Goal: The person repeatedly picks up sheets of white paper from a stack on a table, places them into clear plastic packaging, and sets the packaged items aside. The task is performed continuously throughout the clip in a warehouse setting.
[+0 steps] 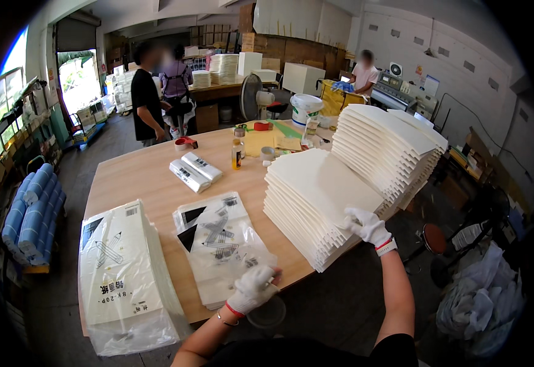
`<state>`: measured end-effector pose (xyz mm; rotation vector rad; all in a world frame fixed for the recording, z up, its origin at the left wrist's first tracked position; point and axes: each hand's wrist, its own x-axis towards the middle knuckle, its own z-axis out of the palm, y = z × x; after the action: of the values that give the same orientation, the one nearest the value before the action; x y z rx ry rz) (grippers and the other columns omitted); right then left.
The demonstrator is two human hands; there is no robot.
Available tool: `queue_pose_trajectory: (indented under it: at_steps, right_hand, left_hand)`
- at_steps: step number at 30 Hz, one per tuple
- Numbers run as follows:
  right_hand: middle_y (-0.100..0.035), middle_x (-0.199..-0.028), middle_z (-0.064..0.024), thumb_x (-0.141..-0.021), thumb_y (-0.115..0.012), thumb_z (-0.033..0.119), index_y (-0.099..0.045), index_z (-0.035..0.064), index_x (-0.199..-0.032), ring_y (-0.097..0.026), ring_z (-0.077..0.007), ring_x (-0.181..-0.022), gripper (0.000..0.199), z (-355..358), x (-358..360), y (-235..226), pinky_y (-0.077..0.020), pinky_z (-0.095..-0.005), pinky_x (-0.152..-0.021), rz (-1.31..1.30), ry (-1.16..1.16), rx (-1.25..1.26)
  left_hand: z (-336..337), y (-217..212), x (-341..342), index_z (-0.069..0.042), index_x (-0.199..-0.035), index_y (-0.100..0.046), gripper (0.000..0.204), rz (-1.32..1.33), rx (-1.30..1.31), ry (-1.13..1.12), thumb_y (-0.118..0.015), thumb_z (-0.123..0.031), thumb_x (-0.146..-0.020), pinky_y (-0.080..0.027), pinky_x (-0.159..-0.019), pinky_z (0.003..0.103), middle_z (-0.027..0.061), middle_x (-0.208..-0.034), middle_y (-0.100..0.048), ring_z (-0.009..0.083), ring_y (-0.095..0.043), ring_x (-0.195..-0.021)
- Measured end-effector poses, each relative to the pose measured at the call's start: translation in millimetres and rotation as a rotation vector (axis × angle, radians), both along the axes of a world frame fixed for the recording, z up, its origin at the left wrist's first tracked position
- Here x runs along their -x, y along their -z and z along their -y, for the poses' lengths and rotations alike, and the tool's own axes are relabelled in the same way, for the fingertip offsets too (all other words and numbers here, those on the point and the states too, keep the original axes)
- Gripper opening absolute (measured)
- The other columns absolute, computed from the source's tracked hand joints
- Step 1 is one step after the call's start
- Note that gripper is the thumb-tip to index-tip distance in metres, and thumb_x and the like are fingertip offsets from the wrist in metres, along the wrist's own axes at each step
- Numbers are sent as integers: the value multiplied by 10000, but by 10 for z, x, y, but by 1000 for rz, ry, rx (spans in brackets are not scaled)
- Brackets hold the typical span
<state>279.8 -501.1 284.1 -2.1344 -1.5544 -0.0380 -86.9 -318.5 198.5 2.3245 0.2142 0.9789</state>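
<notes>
My left hand [254, 292], in a white knitted glove with bare fingertips showing, is closed at the near right corner of a pile of clear plastic bags [221, 244] with dark pencil prints. The bag film seems pinched in its fingers. My right hand [368, 226], gloved too, has its fingers apart at the near right edge of a tall stack of white paper [316, 196], touching or just above it. Left of the bags lies a stack of filled paper packs [120, 263] in printed clear wrapping.
Behind the near paper stack rises a higher, fanned one [383, 147]. Two rolled white bundles [196, 171], a tape dispenser [185, 144], a small bottle [237, 154] and a white bucket [306, 110] stand on the wooden table [132, 174]. A stool [433, 238] is at right; several people work beyond.
</notes>
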Motion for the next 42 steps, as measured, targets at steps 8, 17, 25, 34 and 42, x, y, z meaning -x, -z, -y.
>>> queue_pose_trajectory:
  at_steps: [8, 17, 25, 34, 42]
  right_hand:
    - [-727, -977, -122, -912, -727, 310, -698, 91, -1135, -686, -341, -989, 314, 168, -2, 194, -534, -416, -912, 86, -102, -181]
    - [-693, -982, -142, -956, -649, 295, -700, 98, -994, -668, -335, -929, 208, 130, 1999, -686, -527, -415, -839, 116, -635, 107]
    - [-645, -1268, -195, -1075, -497, 330, -616, -42, -1226, -640, -268, -1164, 419, 831, 1220, 1020, -540, -435, -1007, -1434, 122, -525]
    - [-681, -1106, -141, -954, -725, 207, -548, -61, -1269, -662, -237, -968, 450, 100, 2237, 1674, -548, -373, -846, -683, 203, -654]
    - [-697, -1091, -193, -876, -677, 281, -709, 134, -1138, -681, -404, -947, 303, 323, 2140, 1526, -555, -490, -820, -120, -87, 178]
  left_hand:
    - [405, -199, -164, -69, -962, -651, 110, -107, 177, 281, -717, -133, -903, -563, -680, 369, 92, -900, -721, 269, -713, -797]
    - [212, 45, -441, -43, -1420, -492, 436, -109, 1820, 676, -583, -193, -1021, -520, -1005, 365, 116, -1342, -618, 234, -627, -1195]
    - [363, 53, 76, 36, -1563, -287, 789, -216, 812, 348, -621, -88, -859, -420, -1116, 414, 212, -1474, -502, 319, -492, -1369]
    - [603, 527, 45, 50, -1442, -427, 861, -309, -94, -12, -769, -239, -707, -403, -1053, 625, 383, -1475, -373, 581, -436, -1298]
    - [-934, 1028, -106, -68, -1306, -557, 535, -330, 186, -383, -712, -265, -833, -517, -895, 481, 201, -1100, -634, 373, -649, -970]
